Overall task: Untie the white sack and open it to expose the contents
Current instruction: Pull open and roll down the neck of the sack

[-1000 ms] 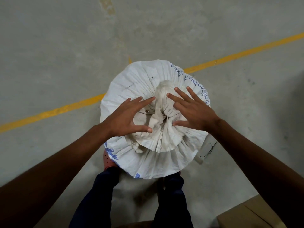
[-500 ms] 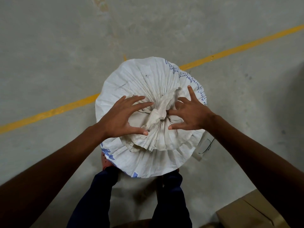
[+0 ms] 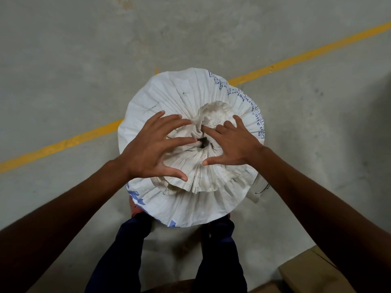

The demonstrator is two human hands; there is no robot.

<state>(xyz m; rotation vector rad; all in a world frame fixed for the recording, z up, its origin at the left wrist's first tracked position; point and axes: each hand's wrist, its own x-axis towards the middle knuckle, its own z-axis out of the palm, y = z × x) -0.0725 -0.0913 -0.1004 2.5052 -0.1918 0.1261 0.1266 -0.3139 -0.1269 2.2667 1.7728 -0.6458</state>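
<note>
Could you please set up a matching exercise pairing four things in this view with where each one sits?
Things:
1. white sack
2. yellow floor line
3. cardboard box
4. dark opening

Places:
A. bottom right corner
B. between the fingertips of both hands
C. upright in front of the person's legs
D. painted diagonally across the concrete

Pairs: 1-C, 2-D, 3-A, 4-B

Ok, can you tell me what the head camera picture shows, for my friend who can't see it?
Two bare hands, left hand and right hand, spread their fingers over the gathered top of a white sack, where a small dark opening shows. The sack stands on a grey floor crossed by a yellow line.
</note>
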